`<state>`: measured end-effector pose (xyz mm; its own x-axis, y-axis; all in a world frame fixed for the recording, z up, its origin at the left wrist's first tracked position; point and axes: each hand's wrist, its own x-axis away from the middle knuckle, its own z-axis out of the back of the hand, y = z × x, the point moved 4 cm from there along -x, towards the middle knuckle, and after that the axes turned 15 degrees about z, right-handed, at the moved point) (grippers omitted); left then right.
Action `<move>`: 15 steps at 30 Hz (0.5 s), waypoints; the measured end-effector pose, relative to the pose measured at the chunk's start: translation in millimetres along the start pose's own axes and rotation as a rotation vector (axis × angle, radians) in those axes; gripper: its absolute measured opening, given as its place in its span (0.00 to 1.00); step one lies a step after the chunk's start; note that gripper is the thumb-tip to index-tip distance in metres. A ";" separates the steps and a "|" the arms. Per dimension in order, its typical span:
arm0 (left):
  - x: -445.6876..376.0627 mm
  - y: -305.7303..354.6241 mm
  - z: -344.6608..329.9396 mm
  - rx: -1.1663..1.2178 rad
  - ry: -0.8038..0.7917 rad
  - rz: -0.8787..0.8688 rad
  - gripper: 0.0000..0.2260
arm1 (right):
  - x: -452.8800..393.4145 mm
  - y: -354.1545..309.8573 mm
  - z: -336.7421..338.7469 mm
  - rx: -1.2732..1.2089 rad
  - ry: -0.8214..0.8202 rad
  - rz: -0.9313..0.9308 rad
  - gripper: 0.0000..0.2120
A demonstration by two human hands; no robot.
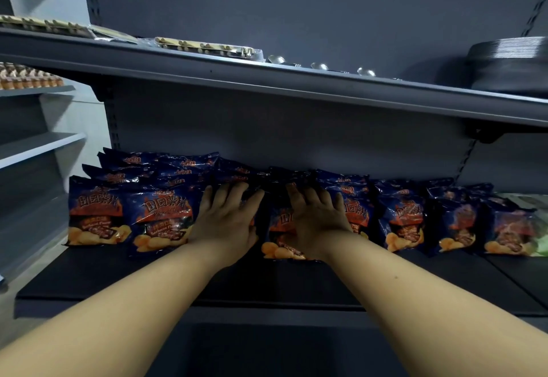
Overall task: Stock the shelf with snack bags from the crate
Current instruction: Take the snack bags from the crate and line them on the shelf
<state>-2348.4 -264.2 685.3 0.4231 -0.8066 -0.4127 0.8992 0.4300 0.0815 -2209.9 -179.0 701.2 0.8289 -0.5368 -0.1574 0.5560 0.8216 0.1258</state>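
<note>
Several glossy dark-blue snack bags [160,219] printed with orange flame lettering and golden crisps stand in a leaning row along the far part of the dark grey metal shelf [267,275], more of them stacked behind at the left. Both hands work the middle of that row. The left hand [226,216] lies flat on a bag just left of centre, its fingers [228,191] straight and spread, pressing rather than gripping. The right hand [315,222] lies likewise on the centre bag [277,250], fingers extended across its upper face, curled round nothing. The crate is not in view.

The step in hand looks like settling and squaring the bags just placed. To do it well, push with the flat palms, gently, since these puffed foil bags slide and crush easily; press low on the face so each bag tips back against the ones behind instead of folding at the top. Work outward from the centre so the fronts line up with the two upright bags at the left, and keep the bottom edges in one line parallel to the shelf's near lip. The bags toward the right sit darker and more slumped, and would want the same straightening.

Above, an upper grey shelf [296,85] carries flat clear packets of pale sticks [204,45], small shiny metal pieces [318,66], and a round dark stack [507,62] at the right.
</note>
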 end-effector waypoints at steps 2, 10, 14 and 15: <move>4.0 5.9 1.9 0.021 0.013 -0.011 0.31 | 6.2 0.4 5.1 0.000 -0.006 -0.016 0.49; 26.0 39.6 5.8 0.096 0.052 -0.031 0.29 | 37.9 12.4 7.1 -0.049 0.030 -0.061 0.46; 42.3 64.5 12.1 0.027 0.068 0.009 0.27 | 60.9 20.8 9.5 -0.043 0.037 -0.048 0.45; 47.0 70.8 14.7 0.022 0.084 0.018 0.26 | 66.8 21.9 10.6 -0.034 0.065 -0.039 0.43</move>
<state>-2263.3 -277.7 684.9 0.4292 -0.7614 -0.4858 0.8941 0.4345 0.1089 -2141.6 -198.9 703.7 0.8005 -0.5557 -0.2246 0.5842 0.8071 0.0853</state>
